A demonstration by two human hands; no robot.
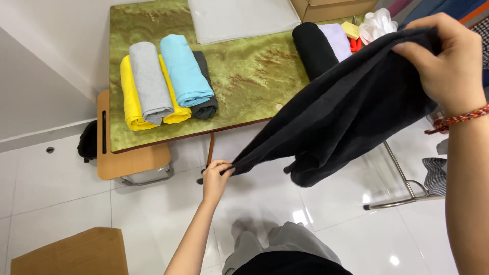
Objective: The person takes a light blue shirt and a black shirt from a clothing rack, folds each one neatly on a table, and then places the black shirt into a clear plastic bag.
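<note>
Black garment (346,107) stretched taut above the table (244,76), left hand (216,178) pinching one corner, right hand (448,61) gripping the other; next, presumably, laying it flat.

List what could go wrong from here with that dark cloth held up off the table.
1. The left hand pinches only a corner of the dark grey fabric garment; it could slip free.
2. The garment's sagging lower fold hangs over the glossy white tiled floor and might drag.
3. Swung toward the green marbled table, it may disturb the rolled black cloth near the right hand.
</note>
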